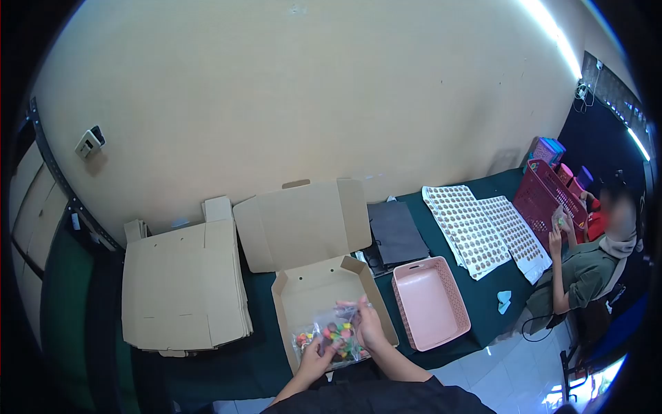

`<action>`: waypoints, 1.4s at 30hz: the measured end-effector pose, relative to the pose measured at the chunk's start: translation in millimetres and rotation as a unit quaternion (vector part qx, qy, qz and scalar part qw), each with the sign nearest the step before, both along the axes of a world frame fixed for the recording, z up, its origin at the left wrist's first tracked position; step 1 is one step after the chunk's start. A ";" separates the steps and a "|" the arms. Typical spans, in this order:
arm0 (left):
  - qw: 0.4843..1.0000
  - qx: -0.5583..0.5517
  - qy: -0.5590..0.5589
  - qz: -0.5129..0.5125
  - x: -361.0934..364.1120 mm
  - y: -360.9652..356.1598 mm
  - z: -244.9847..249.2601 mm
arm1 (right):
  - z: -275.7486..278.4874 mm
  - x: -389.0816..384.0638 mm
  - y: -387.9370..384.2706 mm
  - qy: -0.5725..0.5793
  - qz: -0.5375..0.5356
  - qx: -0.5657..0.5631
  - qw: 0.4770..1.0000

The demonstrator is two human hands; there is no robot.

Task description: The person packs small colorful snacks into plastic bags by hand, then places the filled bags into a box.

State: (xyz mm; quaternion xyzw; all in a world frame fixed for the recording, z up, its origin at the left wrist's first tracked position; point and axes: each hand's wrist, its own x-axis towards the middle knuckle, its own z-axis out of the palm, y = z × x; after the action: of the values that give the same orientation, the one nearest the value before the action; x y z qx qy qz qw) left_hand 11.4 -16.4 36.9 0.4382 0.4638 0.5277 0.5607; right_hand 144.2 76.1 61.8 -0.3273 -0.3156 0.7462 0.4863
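over the open cardboard box (314, 290), both hands pinch 1 clear plastic bag of colorful pieces (335, 332), left hand (314, 360) low, right hand (370, 327) higher up. imo keep both grips light so the contents spread evenly, not bunched.

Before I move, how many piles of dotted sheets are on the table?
2: the left pile lies beyond and right of the pink basket; the right pile lies beside the maroon basket. More sheets may be hidden underneath.
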 end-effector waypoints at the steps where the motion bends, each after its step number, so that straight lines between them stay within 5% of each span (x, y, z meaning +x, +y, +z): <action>1: 0.998 -0.006 -0.034 0.044 3.1 0.2 -1.8 | 9.9 0.5 -2.8 0.067 0.040 -0.025 0.997; 3: 0.993 -0.018 -0.076 0.092 -1.7 4.0 -9.2 | -12.7 2.1 -5.2 0.065 0.097 -0.036 0.993; 6: 0.984 0.044 -0.120 0.125 -5.9 10.2 8.4 | -8.3 -11.0 -25.4 -0.179 0.148 0.123 0.965; 30: 0.969 0.059 0.040 0.238 -3.7 -3.3 5.1 | 5.9 -17.0 -36.8 -0.109 0.196 0.085 0.971; 35: 0.975 -0.032 -0.010 0.220 -12.5 -7.0 0.4 | -17.9 -12.6 -30.4 -0.054 0.211 0.018 0.976; 39: 0.971 0.028 -0.058 0.229 -0.7 -0.1 10.3 | -12.0 -11.1 -31.2 -0.121 0.188 0.034 0.974; 42: 0.991 0.026 0.085 0.098 -6.9 -1.9 10.4 | -13.2 -11.0 -31.2 -0.141 0.159 0.052 0.976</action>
State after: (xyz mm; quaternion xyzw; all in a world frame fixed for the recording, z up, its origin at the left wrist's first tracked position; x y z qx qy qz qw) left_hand 4.5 -18.3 47.4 0.4482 0.5369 0.5529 0.4531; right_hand 133.2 44.9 48.6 -0.3492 -0.4675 0.7430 0.3280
